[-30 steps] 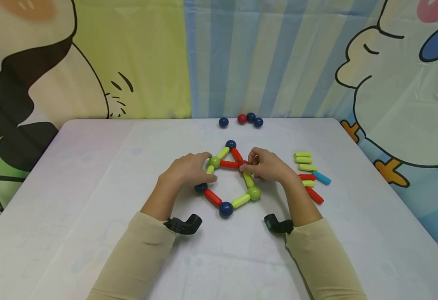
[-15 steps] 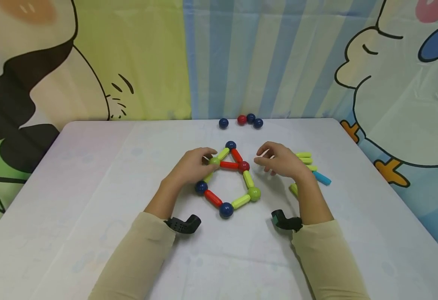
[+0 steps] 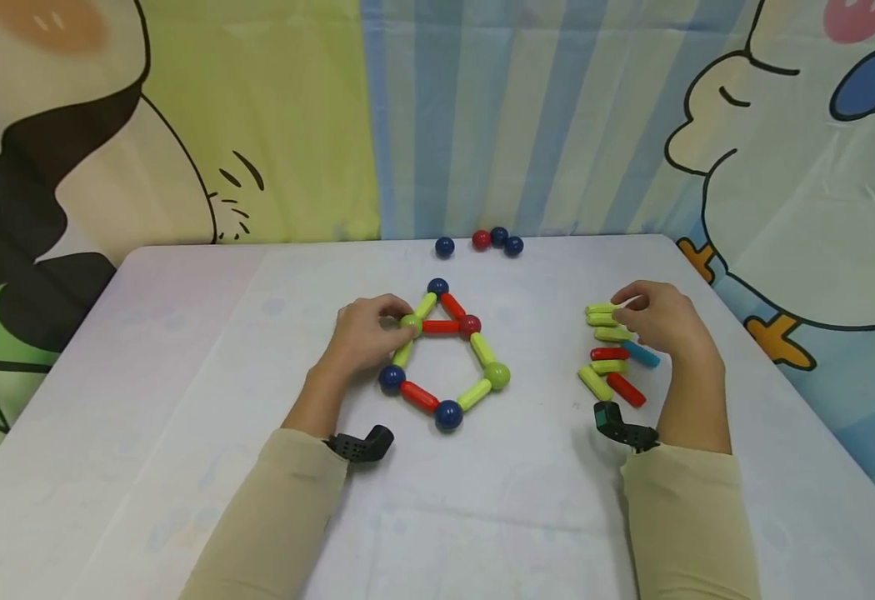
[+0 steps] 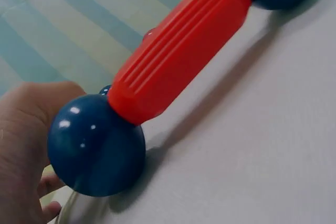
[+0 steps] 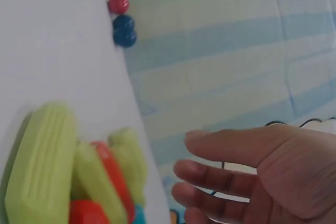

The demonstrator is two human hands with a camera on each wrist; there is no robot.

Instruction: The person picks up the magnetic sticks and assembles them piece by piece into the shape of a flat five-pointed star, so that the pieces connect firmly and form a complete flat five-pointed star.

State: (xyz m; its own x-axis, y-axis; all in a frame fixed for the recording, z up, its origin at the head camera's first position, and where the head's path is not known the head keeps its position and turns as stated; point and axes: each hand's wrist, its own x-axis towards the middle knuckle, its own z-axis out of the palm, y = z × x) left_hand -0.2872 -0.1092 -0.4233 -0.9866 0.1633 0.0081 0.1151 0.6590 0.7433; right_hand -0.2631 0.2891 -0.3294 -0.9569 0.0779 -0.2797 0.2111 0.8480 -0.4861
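Observation:
A closed frame of magnetic rods and balls lies on the table, its lower part a ring with a red rod (image 4: pixel 181 51) between two blue balls (image 4: pixel 97 145). A small triangle tops it, with a blue ball (image 3: pixel 437 287) at the peak and a red ball (image 3: pixel 470 325) at its right corner. My left hand (image 3: pixel 362 335) pinches the green ball (image 3: pixel 412 324) at the triangle's left corner between thumb and fingers. My right hand (image 3: pixel 658 317) is over the loose rods on the right, fingers relaxed and apart, nothing between them in the right wrist view.
Loose yellow-green rods (image 3: pixel 595 382), red rods (image 3: pixel 626 389) and a blue rod (image 3: pixel 643 354) lie in a group on the right. Along the back edge sit a red ball (image 3: pixel 481 240) and several blue balls (image 3: pixel 444 247). A printed curtain (image 3: pixel 272 125) hangs behind the table.
My right hand has let go of the red ball and moved right, over the loose rods. The top of the frame has shifted a little left, with my left hand at its green ball.

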